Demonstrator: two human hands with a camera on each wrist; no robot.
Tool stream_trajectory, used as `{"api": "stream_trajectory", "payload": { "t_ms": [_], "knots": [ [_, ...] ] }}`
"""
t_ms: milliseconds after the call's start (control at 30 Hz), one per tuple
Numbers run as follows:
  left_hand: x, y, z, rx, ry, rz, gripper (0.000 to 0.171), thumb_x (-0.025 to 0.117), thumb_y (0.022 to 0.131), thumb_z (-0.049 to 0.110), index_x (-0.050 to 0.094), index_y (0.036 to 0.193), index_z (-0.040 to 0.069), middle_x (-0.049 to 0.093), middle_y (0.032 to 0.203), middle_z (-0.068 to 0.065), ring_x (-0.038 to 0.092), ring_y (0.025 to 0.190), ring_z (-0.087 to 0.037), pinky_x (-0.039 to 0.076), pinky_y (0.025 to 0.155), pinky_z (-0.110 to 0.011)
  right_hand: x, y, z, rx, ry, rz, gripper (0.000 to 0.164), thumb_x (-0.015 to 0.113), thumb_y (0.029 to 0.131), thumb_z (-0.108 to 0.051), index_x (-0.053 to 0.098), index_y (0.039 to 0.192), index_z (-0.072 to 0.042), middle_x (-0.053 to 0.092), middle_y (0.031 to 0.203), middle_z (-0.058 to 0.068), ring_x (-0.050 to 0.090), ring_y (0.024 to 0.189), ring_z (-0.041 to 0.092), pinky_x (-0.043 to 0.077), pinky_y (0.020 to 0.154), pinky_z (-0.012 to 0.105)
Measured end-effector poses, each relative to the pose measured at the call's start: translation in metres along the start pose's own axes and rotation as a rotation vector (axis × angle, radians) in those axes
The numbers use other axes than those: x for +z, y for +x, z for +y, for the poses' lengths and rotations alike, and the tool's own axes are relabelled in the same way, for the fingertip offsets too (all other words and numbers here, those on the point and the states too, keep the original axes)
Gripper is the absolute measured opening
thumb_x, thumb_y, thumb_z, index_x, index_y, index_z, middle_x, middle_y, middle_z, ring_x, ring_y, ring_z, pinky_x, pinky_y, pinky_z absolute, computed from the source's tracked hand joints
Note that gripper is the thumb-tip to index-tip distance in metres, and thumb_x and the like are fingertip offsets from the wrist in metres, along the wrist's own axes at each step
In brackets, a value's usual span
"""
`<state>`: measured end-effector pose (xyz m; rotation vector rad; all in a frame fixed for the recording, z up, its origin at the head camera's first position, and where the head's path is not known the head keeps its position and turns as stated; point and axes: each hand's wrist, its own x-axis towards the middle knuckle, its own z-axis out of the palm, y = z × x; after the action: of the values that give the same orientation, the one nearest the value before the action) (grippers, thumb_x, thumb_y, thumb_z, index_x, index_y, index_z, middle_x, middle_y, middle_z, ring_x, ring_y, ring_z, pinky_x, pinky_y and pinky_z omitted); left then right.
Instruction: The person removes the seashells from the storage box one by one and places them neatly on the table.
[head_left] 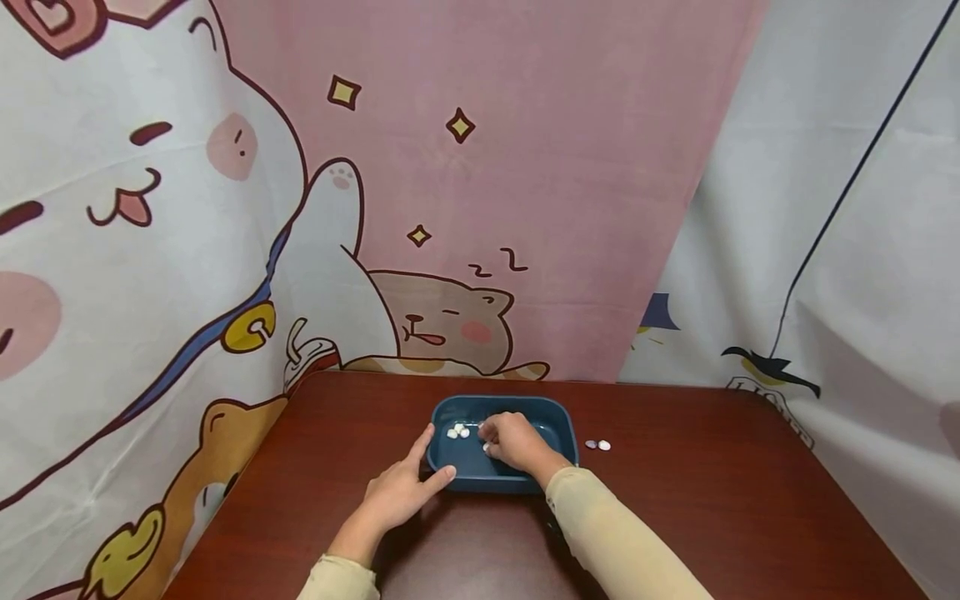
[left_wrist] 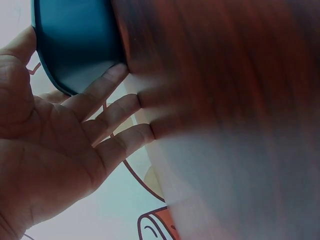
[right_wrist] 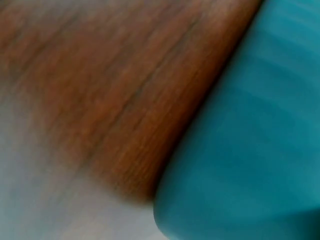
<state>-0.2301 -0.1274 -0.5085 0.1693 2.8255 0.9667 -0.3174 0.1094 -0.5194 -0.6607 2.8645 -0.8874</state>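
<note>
A dark blue rectangular tray (head_left: 468,483) sits on the table. My left hand (head_left: 397,492) rests at its near left corner, thumb and index finger spread along the rim; the left wrist view shows straight fingers (left_wrist: 112,75) at the tray's side (left_wrist: 80,45). Over the tray floor, my right hand (head_left: 516,442) reaches in with curled fingers. A small white pebble (head_left: 486,447) shows at its fingertips, partly covered by them. Several white pebbles (head_left: 458,432) lie clustered in the left part of the tray. The right wrist view catches only the tray wall (right_wrist: 245,140) and table, no fingers.
On the reddish-brown wooden table (head_left: 690,492), a greyish pebble (head_left: 591,444) and a white pebble (head_left: 604,446) lie side by side, right of the tray. A printed cartoon cloth (head_left: 562,208) hangs behind the table and down its sides.
</note>
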Motion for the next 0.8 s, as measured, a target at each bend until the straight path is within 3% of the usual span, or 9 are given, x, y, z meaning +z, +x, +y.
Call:
{"api": "stream_trajectory", "payload": {
  "t_ms": [367, 600, 800],
  "knots": [
    [0.002, -0.001, 0.000, -0.006, 0.002, -0.006, 0.089, 0.061, 0.100, 0.068, 0.025, 0.172, 0.030, 0.057, 0.159, -0.017, 0.066, 0.129, -0.042, 0.047, 0.096, -0.073, -0.010, -0.006, 0.003, -0.005, -0.040, 0.006, 0.022, 0.081, 0.094, -0.006, 0.079, 0.116, -0.007, 0.080, 0.109, 0.007, 0.075, 0.100, 0.021, 0.062, 0.094, 0.045],
    [0.002, 0.000, 0.001, -0.004, 0.005, 0.012, 0.090, 0.062, 0.099, 0.068, 0.025, 0.172, 0.029, 0.057, 0.158, -0.017, 0.065, 0.131, -0.044, 0.046, 0.098, -0.074, -0.063, -0.021, 0.010, -0.009, 0.024, 0.101, 0.024, 0.081, 0.094, -0.005, 0.078, 0.118, -0.006, 0.080, 0.108, 0.007, 0.075, 0.100, 0.022, 0.062, 0.091, 0.045],
    [-0.001, 0.000, 0.000, -0.001, 0.017, 0.021, 0.092, 0.061, 0.098, 0.070, 0.025, 0.172, 0.029, 0.058, 0.158, -0.017, 0.066, 0.130, -0.043, 0.047, 0.096, -0.074, -0.109, -0.040, 0.056, 0.097, 0.063, 0.198, 0.026, 0.078, 0.098, -0.010, 0.075, 0.123, -0.005, 0.079, 0.114, 0.012, 0.076, 0.105, 0.028, 0.063, 0.089, 0.046]
  ]
}}
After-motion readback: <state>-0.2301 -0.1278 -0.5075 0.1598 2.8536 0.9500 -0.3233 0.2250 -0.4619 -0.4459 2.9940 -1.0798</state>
